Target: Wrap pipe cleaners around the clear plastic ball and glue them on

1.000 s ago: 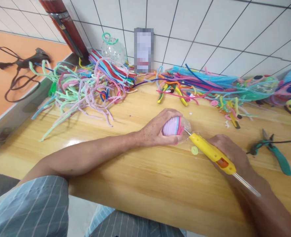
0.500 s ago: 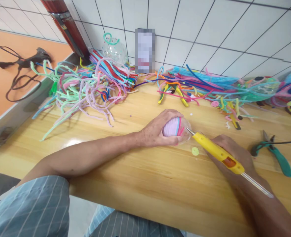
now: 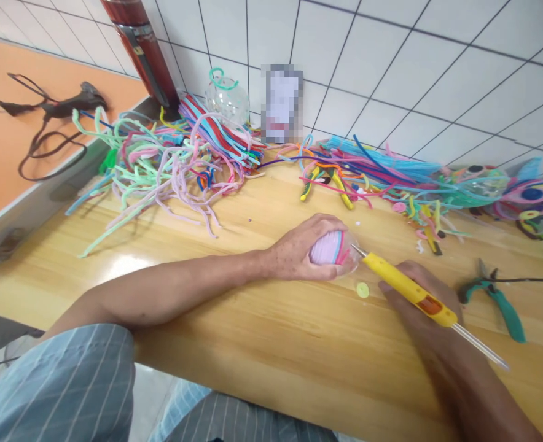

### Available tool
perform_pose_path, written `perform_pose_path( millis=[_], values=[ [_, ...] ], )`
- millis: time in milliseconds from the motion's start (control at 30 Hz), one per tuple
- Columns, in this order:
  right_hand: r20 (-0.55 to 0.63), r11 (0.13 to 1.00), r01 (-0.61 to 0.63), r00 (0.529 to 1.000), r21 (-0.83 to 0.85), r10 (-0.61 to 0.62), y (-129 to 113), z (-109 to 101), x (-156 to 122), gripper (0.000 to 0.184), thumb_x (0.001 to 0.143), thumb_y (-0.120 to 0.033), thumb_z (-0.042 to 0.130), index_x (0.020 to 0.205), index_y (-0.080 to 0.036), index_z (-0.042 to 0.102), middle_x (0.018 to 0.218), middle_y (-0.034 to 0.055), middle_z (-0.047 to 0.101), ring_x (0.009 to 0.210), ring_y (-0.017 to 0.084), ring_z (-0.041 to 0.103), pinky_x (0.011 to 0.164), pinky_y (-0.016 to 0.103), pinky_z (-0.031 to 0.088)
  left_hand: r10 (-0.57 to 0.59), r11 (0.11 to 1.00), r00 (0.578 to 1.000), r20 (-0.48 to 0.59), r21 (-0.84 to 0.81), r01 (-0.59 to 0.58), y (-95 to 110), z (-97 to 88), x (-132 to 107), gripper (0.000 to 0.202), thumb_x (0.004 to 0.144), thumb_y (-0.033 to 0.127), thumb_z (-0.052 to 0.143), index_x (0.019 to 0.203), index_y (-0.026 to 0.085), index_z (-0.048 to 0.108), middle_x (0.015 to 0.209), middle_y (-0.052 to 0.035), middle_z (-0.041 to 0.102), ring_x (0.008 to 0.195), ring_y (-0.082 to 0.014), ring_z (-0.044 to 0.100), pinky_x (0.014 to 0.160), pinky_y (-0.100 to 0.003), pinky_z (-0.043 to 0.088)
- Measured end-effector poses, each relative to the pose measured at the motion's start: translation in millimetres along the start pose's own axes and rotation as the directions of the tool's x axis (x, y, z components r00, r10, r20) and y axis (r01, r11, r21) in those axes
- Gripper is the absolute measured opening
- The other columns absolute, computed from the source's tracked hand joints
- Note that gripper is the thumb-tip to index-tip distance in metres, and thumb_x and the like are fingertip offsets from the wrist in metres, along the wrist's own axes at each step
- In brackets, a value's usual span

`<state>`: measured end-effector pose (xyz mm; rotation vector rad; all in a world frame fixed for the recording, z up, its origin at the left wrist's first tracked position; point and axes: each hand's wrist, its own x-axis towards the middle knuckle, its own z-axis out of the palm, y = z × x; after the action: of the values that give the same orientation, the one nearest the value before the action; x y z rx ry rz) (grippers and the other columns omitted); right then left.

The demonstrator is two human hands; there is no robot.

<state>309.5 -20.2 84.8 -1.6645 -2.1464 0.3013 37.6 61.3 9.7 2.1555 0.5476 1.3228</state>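
Observation:
My left hand is wrapped around a clear plastic ball partly covered with lilac, blue and pink pipe cleaner rows. My right hand grips a yellow hot glue gun, pen-shaped, with a clear glue stick jutting from its rear. The gun's metal nozzle is at the uncovered right side of the ball; whether it touches cannot be made out. Just below the ball, a pale yellow-green disc lies on the wooden table.
Green-handled pliers lie at the right, a dark cord crossing them. Pipe cleaners heap at the back left, more at the back right near yellow-handled pliers. A phone leans on the tiled wall beside a clear ball.
The whole view has shifted a little, so things appear moved. Both hands keep their grips, and the nozzle stays by the ball's right side.

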Motion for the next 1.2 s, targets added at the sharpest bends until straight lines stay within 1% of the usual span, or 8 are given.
perform_pose_path(
  millis=[100, 267, 333, 433, 667, 800, 967, 1200],
  values=[
    [0.022, 1.0, -0.008, 1.0, 0.018, 0.007, -3.3, -4.4, 1.1, 0.016, 0.097, -0.042, 0.061, 0.085, -0.031, 0.06, 0.074, 0.0011, 0.067, 0.062, 0.023, 0.064, 0.053, 0.036, 0.047, 0.031, 1.0, 0.999, -0.025, 0.004, -0.031, -1.5, 2.7, -0.6, 0.072, 0.085, 0.045, 0.079, 0.146, 0.021, 0.051, 0.138, -0.0195, 0.065, 0.133, -0.0336, 0.065, 0.113, -0.056, 0.058],
    [0.094, 0.991, 0.103, 0.989, 0.081, -0.11, -1.0, -14.8, 6.9, 0.013, 0.096, -0.037, 0.06, 0.085, -0.032, 0.06, 0.073, -0.0001, 0.067, 0.062, 0.022, 0.065, 0.056, 0.036, 0.051, 0.089, 0.995, 0.996, -0.01, 0.038, -0.088, -2.8, 3.4, -1.2, 0.078, 0.084, 0.045, 0.082, 0.15, 0.023, 0.049, 0.14, -0.0194, 0.065, 0.137, -0.0334, 0.064, 0.113, -0.055, 0.058],
    [0.097, 0.983, 0.143, 0.983, 0.115, -0.155, -2.4, -19.5, 9.1, 0.011, 0.096, -0.037, 0.06, 0.087, -0.031, 0.06, 0.072, -0.0008, 0.067, 0.059, 0.021, 0.063, 0.054, 0.034, 0.049, 0.087, 0.995, 0.996, -0.003, 0.044, -0.087, -2.4, 3.0, -1.3, 0.079, 0.083, 0.046, 0.082, 0.15, 0.022, 0.049, 0.141, -0.0201, 0.065, 0.137, -0.0337, 0.064, 0.114, -0.055, 0.058],
    [0.082, 0.977, 0.153, 0.983, 0.151, -0.167, -5.3, -24.2, 11.4, 0.012, 0.095, -0.038, 0.061, 0.086, -0.03, 0.062, 0.068, -0.0015, 0.065, 0.053, 0.019, 0.059, 0.049, 0.032, 0.045, 0.093, 0.995, 0.996, 0.009, 0.047, -0.093, -1.3, 2.5, -1.5, 0.079, 0.083, 0.046, 0.082, 0.15, 0.02, 0.049, 0.141, -0.0219, 0.065, 0.138, -0.0351, 0.063, 0.113, -0.056, 0.058],
    [0.08, 0.964, 0.171, 0.978, 0.204, -0.191, 0.7, -25.8, 12.9, 0.018, 0.095, -0.042, 0.066, 0.084, -0.028, 0.064, 0.066, -0.002, 0.064, 0.051, 0.016, 0.056, 0.048, 0.03, 0.041, 0.024, 0.998, 0.998, 0.054, 0.048, -0.027, 1.6, 2.2, -2.0, 0.077, 0.083, 0.045, 0.081, 0.15, 0.023, 0.049, 0.144, -0.0195, 0.064, 0.141, -0.0355, 0.061, 0.117, -0.056, 0.056],
    [0.086, 0.964, 0.165, 0.979, 0.21, -0.187, 0.3, -27.7, 13.3, 0.019, 0.095, -0.043, 0.066, 0.083, -0.028, 0.064, 0.065, -0.0012, 0.064, 0.051, 0.017, 0.056, 0.048, 0.031, 0.041, 0.04, 0.998, 0.998, 0.04, 0.045, -0.042, 2.2, 2.3, -1.5, 0.076, 0.085, 0.046, 0.079, 0.151, 0.023, 0.049, 0.143, -0.0197, 0.064, 0.14, -0.035, 0.062, 0.116, -0.055, 0.058],
    [0.081, 0.954, 0.217, 0.968, 0.207, -0.237, -4.0, -31.9, 14.8, 0.012, 0.096, -0.036, 0.066, 0.086, -0.029, 0.066, 0.066, -0.0019, 0.066, 0.051, 0.017, 0.058, 0.049, 0.031, 0.043, 0.071, 0.996, 0.997, 0.035, 0.047, -0.073, 1.8, 1.7, -1.2, 0.074, 0.086, 0.045, 0.077, 0.151, 0.021, 0.049, 0.141, -0.0212, 0.064, 0.138, -0.0358, 0.062, 0.113, -0.057, 0.059],
    [0.094, 0.95, 0.271, 0.953, 0.155, -0.288, -6.6, -39.6, 22.5, 0.006, 0.092, -0.031, 0.066, 0.086, -0.031, 0.066, 0.064, -0.0034, 0.067, 0.047, 0.016, 0.059, 0.044, 0.03, 0.042, 0.011, 1.0, 0.997, 0.072, 0.015, -0.012, 2.6, -0.2, -1.6, 0.072, 0.086, 0.045, 0.078, 0.149, 0.025, 0.05, 0.145, -0.0198, 0.063, 0.14, -0.0355, 0.061, 0.115, -0.059, 0.057]
  ],
)
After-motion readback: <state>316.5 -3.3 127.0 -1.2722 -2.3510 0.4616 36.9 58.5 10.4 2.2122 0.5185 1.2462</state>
